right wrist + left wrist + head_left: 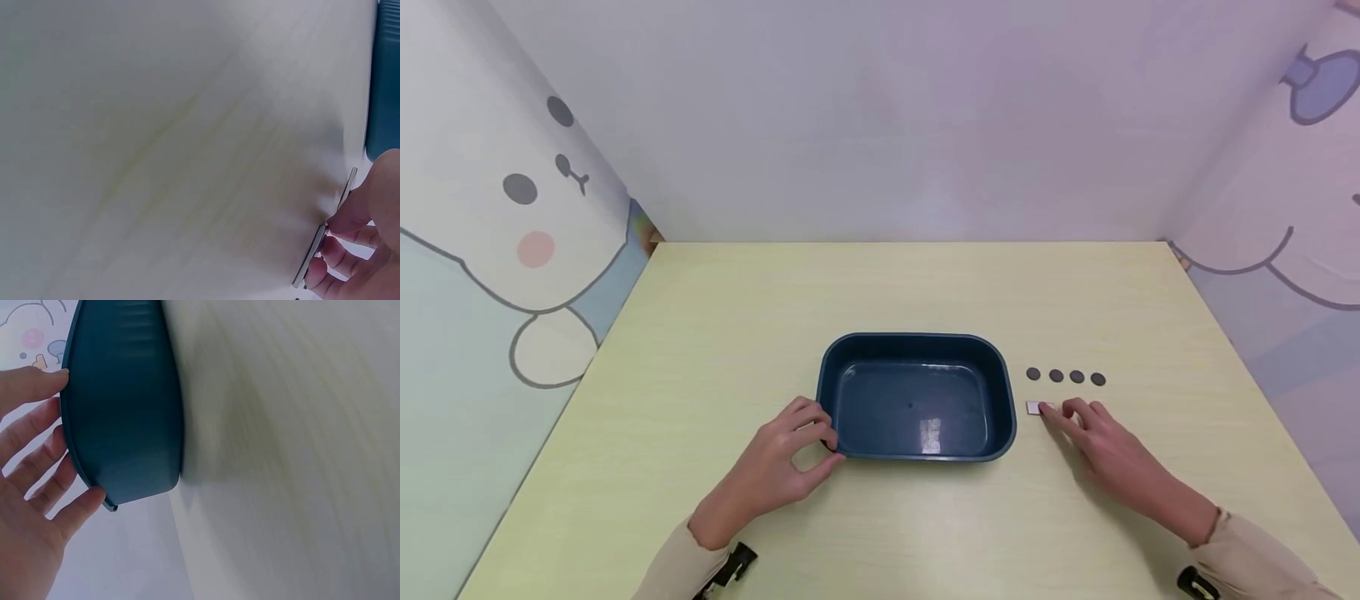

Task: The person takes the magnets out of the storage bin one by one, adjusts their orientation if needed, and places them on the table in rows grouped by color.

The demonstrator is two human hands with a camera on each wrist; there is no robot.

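Observation:
My left hand (786,458) is at the near left corner of a dark blue plastic basin (917,460), which stands upright on the table. In the left wrist view its spread fingertips (97,494) touch the basin's rim (72,447). My right hand (1112,454) is to the right of the basin. One outstretched digit reaches a small white rectangular piece (1032,407) on the table. Edge-on in the right wrist view, a thin flat piece (309,257) lies against the fingertips (317,270), and another thin piece (347,186) shows just above them.
Beyond the white piece, several small dark discs (1056,376) lie in a row. The pale wooden table (737,317) is bordered by a plain light wall (910,167) at the back and cartoon-printed side panels (467,292).

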